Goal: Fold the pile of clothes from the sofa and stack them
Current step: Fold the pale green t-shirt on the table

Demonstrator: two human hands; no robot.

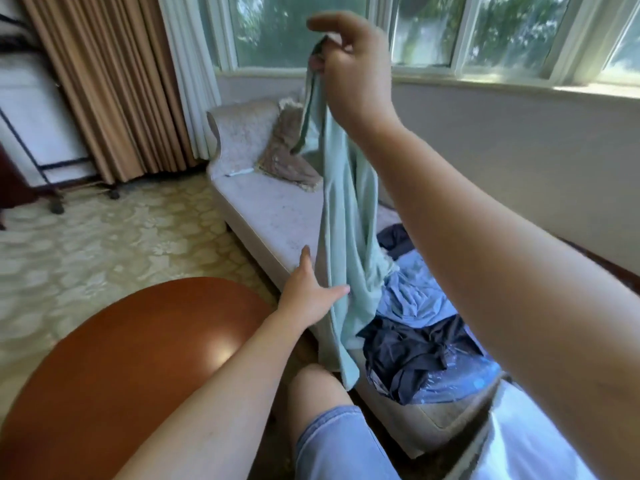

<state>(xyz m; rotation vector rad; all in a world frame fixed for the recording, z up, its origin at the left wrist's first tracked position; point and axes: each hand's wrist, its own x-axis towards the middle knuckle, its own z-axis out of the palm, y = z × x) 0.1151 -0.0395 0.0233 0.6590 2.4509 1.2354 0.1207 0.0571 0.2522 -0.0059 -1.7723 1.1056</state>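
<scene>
Right hand point(349, 71) pinches the green garment point(346, 220) by its top edge, high up — left hand point(308, 296), fingers straight, touches its left edge; pile point(415, 344) just right.

mint green garment point(346, 209), navy clothes point(408, 355), brown table point(138, 341)

We work from a single view, a wide-angle camera worn on the person's head. It faces forward and down along both forearms. The right hand point(349, 71) is held high and close to the lens, pinching the pale green garment point(346, 216), and the left hand point(311, 292) sits lower, near mid-frame. The person's knee point(311, 386) and the round brown desk point(138, 341) fill the near bottom edge. The sofa point(263, 209) runs away from us toward the windows point(433, 29), whose frames bow across the top with the lens's curve.
</scene>
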